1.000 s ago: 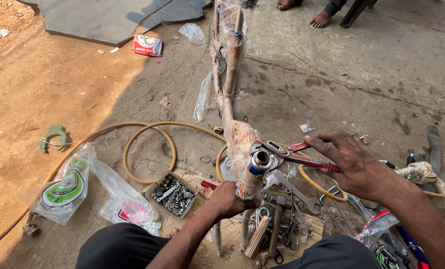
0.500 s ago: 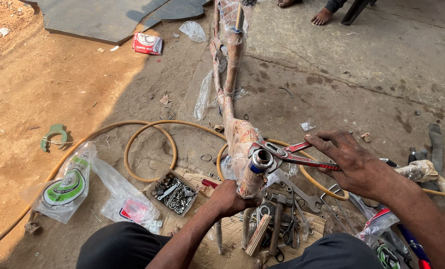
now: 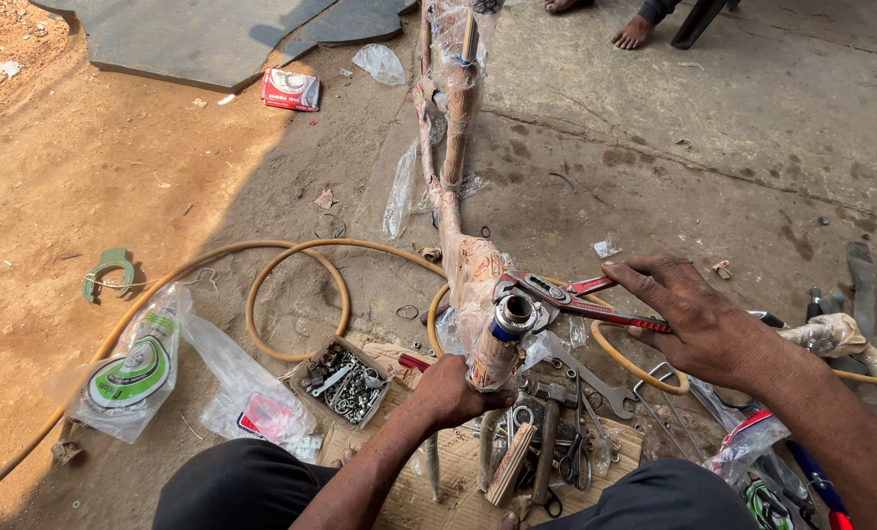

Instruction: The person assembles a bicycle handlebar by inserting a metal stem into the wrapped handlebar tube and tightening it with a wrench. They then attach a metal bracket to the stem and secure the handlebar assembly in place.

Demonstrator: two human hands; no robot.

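Dirt/concrete ground [image 3: 733, 147]: yellow hose [image 3: 296, 260] looped, screw box [image 3: 343, 381], plastic bags [image 3: 125, 373], tools on cardboard [image 3: 438, 481], red packet [image 3: 290, 88].

You are sitting outdoors on bare reddish-brown dirt ground [image 3: 115, 186], with sunlight falling across it. A grey cracked concrete slab [image 3: 733, 118] is lying ahead, and flat dark-grey stone sheets [image 3: 203, 34] are resting beyond.

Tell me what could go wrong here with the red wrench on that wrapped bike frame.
The red wrench bites the shiny fitting at the frame's end; if it slips, the right hand could jerk toward the spanners below. The left hand steadies the wrapped frame over loose plastic, so that grip may slide. The box of bolts sits close and could get knocked.
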